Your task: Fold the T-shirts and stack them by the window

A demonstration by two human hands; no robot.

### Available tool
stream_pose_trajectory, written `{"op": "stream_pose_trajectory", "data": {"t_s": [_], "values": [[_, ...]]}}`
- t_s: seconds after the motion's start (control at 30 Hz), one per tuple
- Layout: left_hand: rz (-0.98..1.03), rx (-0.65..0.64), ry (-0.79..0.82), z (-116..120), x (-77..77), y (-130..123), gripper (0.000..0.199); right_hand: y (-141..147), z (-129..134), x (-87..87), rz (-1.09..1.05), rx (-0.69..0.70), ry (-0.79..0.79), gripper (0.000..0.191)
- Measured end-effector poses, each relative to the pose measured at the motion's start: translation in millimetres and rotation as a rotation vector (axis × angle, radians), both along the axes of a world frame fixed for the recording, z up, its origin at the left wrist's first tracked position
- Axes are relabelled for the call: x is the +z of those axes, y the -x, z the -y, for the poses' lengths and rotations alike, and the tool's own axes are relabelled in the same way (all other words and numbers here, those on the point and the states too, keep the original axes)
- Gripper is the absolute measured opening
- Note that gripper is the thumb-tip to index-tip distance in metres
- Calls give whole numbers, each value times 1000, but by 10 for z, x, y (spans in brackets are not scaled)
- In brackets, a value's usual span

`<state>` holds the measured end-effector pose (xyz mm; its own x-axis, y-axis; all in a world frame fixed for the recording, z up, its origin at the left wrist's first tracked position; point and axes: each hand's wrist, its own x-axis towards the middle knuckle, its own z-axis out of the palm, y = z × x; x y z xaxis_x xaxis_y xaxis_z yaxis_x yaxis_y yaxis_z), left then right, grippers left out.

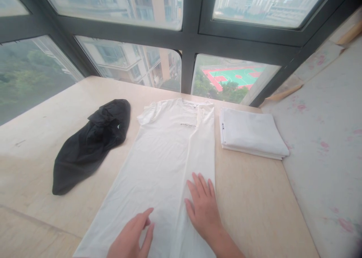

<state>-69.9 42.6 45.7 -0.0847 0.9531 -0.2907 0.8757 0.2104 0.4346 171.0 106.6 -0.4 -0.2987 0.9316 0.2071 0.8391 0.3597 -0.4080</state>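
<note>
A white T-shirt [158,156] lies spread on the sill with its collar toward the window. Its right side is folded inward over the chest, covering part of the dark lettering. My right hand [203,205] rests flat on that folded strip, fingers spread. Over the lower middle of the shirt is my left hand [134,233], thumb and forefinger apart with nothing between them; whether it touches the cloth I cannot tell. The hem runs out of the bottom of the view.
To the left lies a crumpled black garment [90,145] with a small white logo. A stack of folded white cloth [251,132] sits at the right, near the floral wall [328,156]. Dark window frames [186,39] bound the far edge of the wooden sill [254,197].
</note>
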Motion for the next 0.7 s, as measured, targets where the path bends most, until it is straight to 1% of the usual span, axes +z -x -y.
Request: {"op": "stream_pose_trajectory", "data": {"t_s": [0.07,0.1,0.17,0.27,0.4,0.47,0.53,0.6,0.67,0.7], "values": [[-109,56,-189,-69,-12,255,42,-20,-31,8,14,1,3,54],[-175,71,-248,-93,-23,374,43,-43,-52,7,21,4,2,54],[-293,92,-283,-107,-46,571,44,-109,-100,-5,42,21,-2,55],[-370,106,-243,-53,-71,726,44,-245,-180,-34,82,58,-14,58],[-331,132,-227,45,-70,747,49,-438,-285,-58,118,96,-33,57],[-244,205,-143,66,-54,730,51,-513,-315,-67,150,120,-48,55],[-154,275,4,52,-33,710,51,-564,-324,-80,187,138,-73,53],[-125,300,117,-24,-14,693,48,-591,-320,-98,214,145,-101,50],[-139,268,139,-202,-3,679,40,-602,-314,-118,227,146,-122,49],[-132,247,121,-339,-2,676,36,-604,-312,-128,229,145,-129,48]]}}
